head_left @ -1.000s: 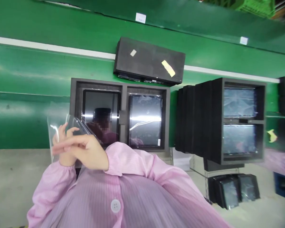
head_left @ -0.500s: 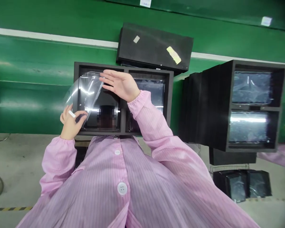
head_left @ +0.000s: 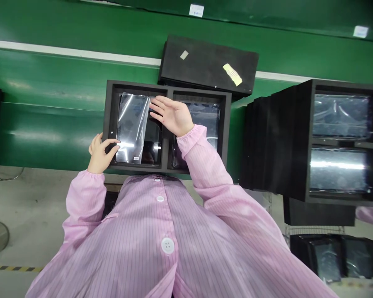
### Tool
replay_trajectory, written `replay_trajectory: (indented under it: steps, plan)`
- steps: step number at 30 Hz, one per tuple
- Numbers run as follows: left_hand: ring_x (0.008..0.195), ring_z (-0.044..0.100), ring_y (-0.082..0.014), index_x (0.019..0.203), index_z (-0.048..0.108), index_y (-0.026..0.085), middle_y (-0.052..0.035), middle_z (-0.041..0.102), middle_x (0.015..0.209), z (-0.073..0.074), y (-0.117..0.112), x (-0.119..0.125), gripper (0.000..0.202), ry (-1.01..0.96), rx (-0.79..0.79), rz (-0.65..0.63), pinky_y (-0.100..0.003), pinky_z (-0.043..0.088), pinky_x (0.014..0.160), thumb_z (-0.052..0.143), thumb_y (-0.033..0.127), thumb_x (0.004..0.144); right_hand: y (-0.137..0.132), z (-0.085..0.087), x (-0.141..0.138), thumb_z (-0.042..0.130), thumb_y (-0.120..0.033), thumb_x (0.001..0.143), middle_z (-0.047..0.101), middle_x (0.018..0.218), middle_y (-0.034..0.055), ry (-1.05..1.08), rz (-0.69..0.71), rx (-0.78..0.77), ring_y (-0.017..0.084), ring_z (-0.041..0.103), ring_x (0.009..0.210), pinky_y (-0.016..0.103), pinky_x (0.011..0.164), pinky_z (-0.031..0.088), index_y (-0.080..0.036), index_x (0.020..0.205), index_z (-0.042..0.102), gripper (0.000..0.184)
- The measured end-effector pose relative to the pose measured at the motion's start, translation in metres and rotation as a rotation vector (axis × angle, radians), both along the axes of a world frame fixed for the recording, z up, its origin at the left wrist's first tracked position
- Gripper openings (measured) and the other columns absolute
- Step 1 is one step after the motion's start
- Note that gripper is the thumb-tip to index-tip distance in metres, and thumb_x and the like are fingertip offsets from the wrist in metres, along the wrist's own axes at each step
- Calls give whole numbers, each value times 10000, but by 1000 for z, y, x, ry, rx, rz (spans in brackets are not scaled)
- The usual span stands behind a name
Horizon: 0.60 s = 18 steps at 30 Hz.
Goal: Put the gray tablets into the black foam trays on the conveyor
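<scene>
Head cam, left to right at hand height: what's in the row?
left hand → clear film → right hand → wrapped screen in the right pocket → upright stack of black foam trays → foam tray with two wrapped screens

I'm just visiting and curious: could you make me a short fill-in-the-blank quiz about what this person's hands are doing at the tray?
1. The clear film lies over the ___ compartment of the black foam tray.
2. The left hand holds the film's left edge near its ___ corner.
3. The right hand, by the film's upper right corner, is held ___ and flat.

Missing words: left; lower; open.
</scene>
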<state>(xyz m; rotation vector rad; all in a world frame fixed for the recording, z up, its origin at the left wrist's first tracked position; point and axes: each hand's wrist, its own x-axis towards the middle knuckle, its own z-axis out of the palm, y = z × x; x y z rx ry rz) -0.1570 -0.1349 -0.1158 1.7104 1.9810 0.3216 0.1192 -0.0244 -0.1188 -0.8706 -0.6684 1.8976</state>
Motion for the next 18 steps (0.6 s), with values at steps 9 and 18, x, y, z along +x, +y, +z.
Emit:
replay_trajectory:
  steps: [9,18]
  plan:
    - [1503,299,-327,1126,741,316,-94,449,1532,-1,-1,-2,303,11,16,-12,-579,209,1218,580,428,895,-5,12,-8,520,-317,902,660,1313,79,-41,-72,81,212,552,1350,501,1174,411,-212,1086,606,229]
    - [1516,273,-348,1195,724,321,-95,425,1566,-1,0,-3,354,8,3,-22,-591,191,1222,561,427,900,-4,13,-14,448,-225,950,687,1269,103,58,-137,31,198,506,1397,466,1210,391,-158,1064,632,227]
